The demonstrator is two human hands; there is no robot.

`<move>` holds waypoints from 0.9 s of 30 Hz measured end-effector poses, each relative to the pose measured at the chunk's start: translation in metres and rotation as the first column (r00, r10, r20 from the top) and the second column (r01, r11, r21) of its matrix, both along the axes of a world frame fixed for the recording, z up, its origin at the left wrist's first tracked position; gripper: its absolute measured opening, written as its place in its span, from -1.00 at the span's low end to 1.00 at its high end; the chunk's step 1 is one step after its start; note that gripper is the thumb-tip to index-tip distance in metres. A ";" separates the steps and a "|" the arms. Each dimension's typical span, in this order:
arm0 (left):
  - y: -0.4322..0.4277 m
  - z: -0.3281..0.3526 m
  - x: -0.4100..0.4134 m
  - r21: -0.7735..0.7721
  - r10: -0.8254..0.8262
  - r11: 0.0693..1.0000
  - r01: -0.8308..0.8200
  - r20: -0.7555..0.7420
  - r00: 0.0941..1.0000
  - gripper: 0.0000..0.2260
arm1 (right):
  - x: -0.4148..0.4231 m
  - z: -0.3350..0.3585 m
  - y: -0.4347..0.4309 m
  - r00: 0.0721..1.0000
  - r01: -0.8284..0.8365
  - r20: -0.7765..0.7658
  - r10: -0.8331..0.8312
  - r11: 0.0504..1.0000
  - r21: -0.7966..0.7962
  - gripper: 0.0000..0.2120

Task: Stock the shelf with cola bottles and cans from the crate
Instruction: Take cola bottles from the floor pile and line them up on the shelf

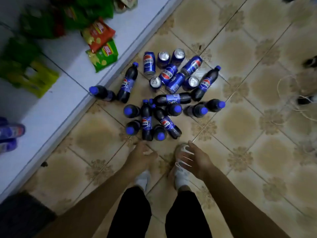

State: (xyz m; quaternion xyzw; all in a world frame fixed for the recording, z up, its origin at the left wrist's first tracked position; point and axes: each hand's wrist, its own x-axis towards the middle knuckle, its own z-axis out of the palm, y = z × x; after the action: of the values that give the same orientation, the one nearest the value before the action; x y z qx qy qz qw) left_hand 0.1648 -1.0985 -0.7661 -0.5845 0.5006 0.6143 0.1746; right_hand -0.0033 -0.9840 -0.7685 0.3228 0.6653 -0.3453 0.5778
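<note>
Several cola bottles point(146, 120) with blue caps and several blue cola cans point(149, 62) lie and stand in a loose heap on the tiled floor, just right of the white shelf point(56, 107). No crate is in view. My left hand point(143, 154) reaches down below the heap, close to the nearest bottles, fingers loosely curled and holding nothing. My right hand point(195, 158) hovers to its right with fingers spread, empty. Two cola items point(10, 133) lie on the shelf at the far left edge.
Green and orange snack bags point(101, 47) lie on the shelf at the upper left. My feet in pale shoes point(180, 176) stand just below the heap. A dark mat point(24, 215) lies at the bottom left. String and dark objects point(305, 98) sit at the right edge.
</note>
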 end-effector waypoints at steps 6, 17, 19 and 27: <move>0.010 -0.158 -0.022 -0.355 -0.531 0.780 0.516 0.062 0.845 0.01 | 0.005 -0.160 -0.025 0.979 -0.159 0.131 0.154 0.987 0.025 -0.53; -0.007 -0.159 -0.025 -0.588 -0.507 0.721 0.365 -0.089 0.858 -0.37 | 0.019 -0.166 -0.050 0.973 0.013 0.230 -0.002 0.999 -0.045 -0.47; -0.009 -0.110 -0.022 -0.613 -0.524 0.713 0.340 -0.145 0.839 -0.38 | 0.015 -0.127 -0.045 0.963 0.086 0.260 -0.071 0.995 -0.048 -0.39; -0.025 0.107 -0.031 -0.781 -0.593 0.570 0.255 -0.176 0.786 -0.40 | -0.003 0.051 -0.077 0.877 0.345 0.434 -0.205 0.897 -0.275 -0.22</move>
State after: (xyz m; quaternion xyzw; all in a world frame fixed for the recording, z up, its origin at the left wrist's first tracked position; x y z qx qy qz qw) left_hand 0.1336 -1.1236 -0.6591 -0.3151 0.8533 0.4139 -0.0357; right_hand -0.0064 -1.0608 -0.7173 0.3720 0.4107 -0.4640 0.6911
